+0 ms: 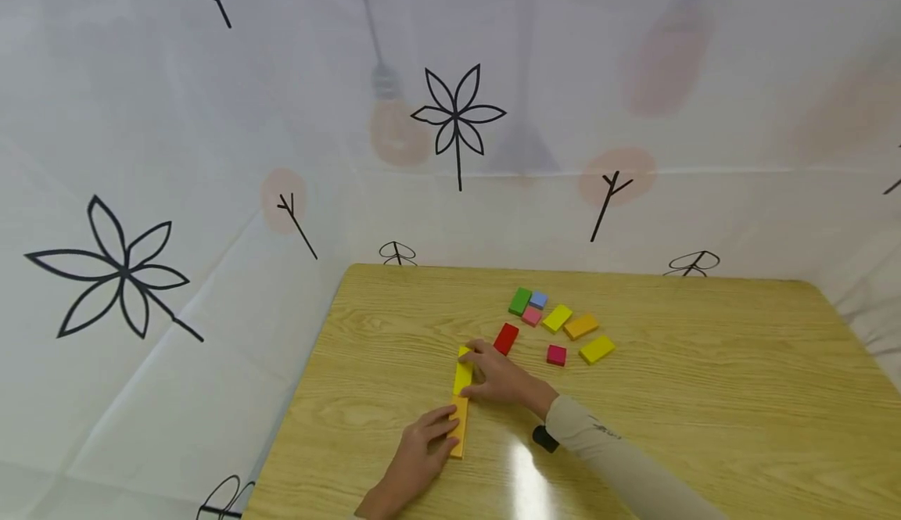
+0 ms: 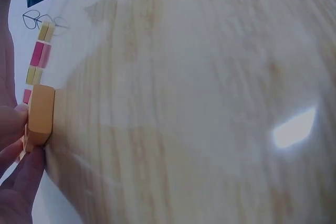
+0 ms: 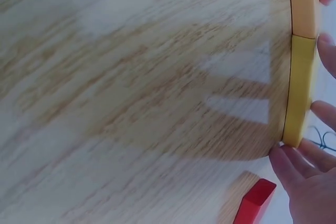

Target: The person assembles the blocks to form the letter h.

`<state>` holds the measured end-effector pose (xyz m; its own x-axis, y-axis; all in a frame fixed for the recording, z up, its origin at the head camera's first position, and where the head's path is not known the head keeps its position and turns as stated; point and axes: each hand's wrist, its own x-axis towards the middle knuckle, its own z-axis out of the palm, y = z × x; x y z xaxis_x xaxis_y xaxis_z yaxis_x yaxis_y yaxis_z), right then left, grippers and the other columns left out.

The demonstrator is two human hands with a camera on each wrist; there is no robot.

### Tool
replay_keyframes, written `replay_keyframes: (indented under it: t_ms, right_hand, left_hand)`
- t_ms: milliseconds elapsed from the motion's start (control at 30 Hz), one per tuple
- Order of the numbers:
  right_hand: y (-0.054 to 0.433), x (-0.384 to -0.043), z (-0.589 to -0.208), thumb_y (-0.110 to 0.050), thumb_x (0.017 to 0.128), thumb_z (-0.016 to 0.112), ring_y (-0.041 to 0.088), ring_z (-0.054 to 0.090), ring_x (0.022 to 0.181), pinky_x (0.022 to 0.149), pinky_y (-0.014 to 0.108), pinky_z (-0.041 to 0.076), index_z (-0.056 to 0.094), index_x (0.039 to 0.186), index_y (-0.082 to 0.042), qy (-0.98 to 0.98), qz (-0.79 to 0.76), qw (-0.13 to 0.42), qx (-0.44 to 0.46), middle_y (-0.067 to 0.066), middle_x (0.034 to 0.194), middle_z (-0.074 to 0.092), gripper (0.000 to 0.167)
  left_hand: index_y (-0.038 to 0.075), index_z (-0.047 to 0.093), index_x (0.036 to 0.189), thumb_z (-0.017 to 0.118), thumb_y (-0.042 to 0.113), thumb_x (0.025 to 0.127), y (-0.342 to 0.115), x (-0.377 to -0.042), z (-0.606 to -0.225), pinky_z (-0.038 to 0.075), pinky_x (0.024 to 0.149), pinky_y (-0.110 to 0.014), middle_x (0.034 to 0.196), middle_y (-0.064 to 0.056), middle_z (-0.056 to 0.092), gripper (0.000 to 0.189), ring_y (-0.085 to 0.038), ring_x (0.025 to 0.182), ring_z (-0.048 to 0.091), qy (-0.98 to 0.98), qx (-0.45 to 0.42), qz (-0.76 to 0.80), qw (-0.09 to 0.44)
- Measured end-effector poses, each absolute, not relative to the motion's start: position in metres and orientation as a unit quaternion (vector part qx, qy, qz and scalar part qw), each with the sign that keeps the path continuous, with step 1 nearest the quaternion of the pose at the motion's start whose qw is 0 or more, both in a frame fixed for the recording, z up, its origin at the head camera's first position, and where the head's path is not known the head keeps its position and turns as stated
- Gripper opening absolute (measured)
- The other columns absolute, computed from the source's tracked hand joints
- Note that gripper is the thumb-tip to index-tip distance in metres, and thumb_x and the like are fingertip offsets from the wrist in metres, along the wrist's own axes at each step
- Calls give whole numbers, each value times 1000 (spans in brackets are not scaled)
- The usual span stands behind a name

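A yellow block (image 1: 461,371) and an orange block (image 1: 459,430) lie end to end in a line on the wooden table, their short ends meeting. My right hand (image 1: 498,375) holds the yellow one lengthwise, fingers at its far end and thumb near the joint. On the orange block, my left hand (image 1: 420,450) has its fingertips and thumb along the left side and upper edge. The left wrist view shows the orange block (image 2: 42,114) with fingers behind and under it. Beyond the right hand lies a red block (image 1: 506,338); its near end is partly covered.
Loose blocks lie past the right hand: green (image 1: 520,301), blue (image 1: 538,299), pink (image 1: 531,316), yellow (image 1: 558,318), orange (image 1: 581,326), another yellow (image 1: 597,349) and a dark pink one (image 1: 556,355). A patterned white curtain (image 1: 528,215) hangs behind the table (image 1: 704,395).
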<state>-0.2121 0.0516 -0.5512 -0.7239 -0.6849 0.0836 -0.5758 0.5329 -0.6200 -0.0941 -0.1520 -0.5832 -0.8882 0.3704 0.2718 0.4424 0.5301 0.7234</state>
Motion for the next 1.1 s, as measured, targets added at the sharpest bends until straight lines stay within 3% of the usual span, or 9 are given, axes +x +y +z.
replay_keyframes:
  t_ms: [200,433,700,867,1100]
  right_hand:
    - [55,-213,-546,-28,85,73,36,45,122,99,49,42,59,123,0,871,-320,83,-362,23,137,40,49]
    - [68,-220,-535,-24,85,73,35,48,117,96,49,44,59,122,0,884,-308,67,-345,24,134,43,46]
    - [86,-225,-522,-22,86,72,36,48,115,94,51,44,58,122,0,893,-311,64,-318,23,132,44,45]
    - [96,-230,-523,-21,86,72,35,49,115,94,49,45,59,123,0,900,-306,57,-304,23,133,44,45]
    - [107,-236,-526,-23,87,71,36,50,116,93,49,46,57,125,0,905,-296,49,-301,24,135,43,46]
  left_hand:
    - [0,69,112,71,13,86,-149,-98,-578,49,93,-40,125,-7,60,28,-27,115,57,-882,-217,-416,41]
    - [-1,67,115,71,12,86,-146,-104,-577,52,87,-28,130,-10,55,32,-29,116,55,-881,-195,-430,28]
    - [3,63,123,70,17,87,-146,-121,-573,45,96,-45,139,-9,49,39,-27,123,50,-899,-199,-387,40]
    - [5,60,127,65,23,92,-144,-130,-573,43,98,-46,142,-10,45,40,-28,126,45,-901,-224,-369,34]
    - [4,60,127,65,18,92,-141,-134,-572,44,97,-46,140,-12,47,38,-30,125,46,-906,-233,-352,35]
